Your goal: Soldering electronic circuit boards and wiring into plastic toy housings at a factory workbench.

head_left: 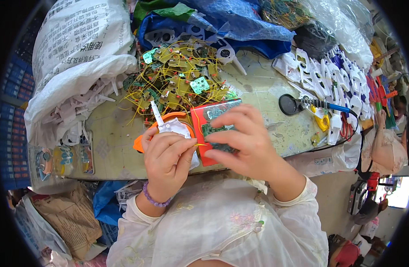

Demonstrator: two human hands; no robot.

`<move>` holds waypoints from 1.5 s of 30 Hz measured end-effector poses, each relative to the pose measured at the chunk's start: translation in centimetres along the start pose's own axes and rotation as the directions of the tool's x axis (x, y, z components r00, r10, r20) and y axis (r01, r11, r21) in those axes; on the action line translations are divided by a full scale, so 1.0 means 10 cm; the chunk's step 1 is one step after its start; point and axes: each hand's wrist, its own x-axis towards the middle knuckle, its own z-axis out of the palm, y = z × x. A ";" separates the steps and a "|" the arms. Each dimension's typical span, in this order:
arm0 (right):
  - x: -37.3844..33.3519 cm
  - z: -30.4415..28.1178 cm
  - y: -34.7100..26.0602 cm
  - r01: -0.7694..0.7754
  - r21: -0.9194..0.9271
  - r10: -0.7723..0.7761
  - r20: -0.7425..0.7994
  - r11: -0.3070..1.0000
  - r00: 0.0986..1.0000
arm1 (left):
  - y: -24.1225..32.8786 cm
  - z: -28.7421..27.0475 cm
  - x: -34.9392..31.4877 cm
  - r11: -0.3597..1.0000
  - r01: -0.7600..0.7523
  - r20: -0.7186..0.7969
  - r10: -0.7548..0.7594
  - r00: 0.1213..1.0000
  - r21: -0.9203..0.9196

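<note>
We hold two small things close together in the middle of the frame. Our left hand (166, 153) is closed around a white plastic piece (171, 127) with a thin stem that sticks up, and its fingers pinch a yellow wire (200, 144) tight. Our right hand (242, 138) grips a small green circuit board (212, 130) by its edge, fingers curled over it. The wire runs from one hand toward the other, so we think we are at the step of joining the board and the white piece. The next move calls for a slow, careful push, because the wire is thin and could bend or slip.

Under our hands lie an orange ring (169, 118) and a flat red box (204, 116) on the table (115, 133).

Now the things that hold other things. At the upper left of the frame a big white sack (75, 49) lies open, and white plastic bits spill out of its mouth. At the top middle a blue bag (240, 26) sits behind a heap of green boards and yellow wires (177, 80). At the upper right a clear plastic bag (342, 22) hangs over more parts, but we cannot tell what is inside. White plastic shells (329, 71) lie in a row at the right, near a soldering iron (324, 105).
</note>
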 end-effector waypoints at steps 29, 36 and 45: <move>-0.50 -0.15 0.35 -0.168 0.087 0.189 -0.392 0.982 0.901 | 0.06 0.08 0.09 0.970 -0.232 0.217 0.211 0.953 0.078; -1.14 -0.85 1.08 -0.348 0.438 0.492 -0.867 0.829 0.080 | 0.10 0.02 0.02 0.978 -0.170 0.238 0.138 0.961 0.118; -1.31 -1.62 1.61 -0.631 0.406 0.707 -0.618 0.661 0.343 | 0.09 0.06 0.04 0.999 -0.041 0.218 0.032 0.975 0.036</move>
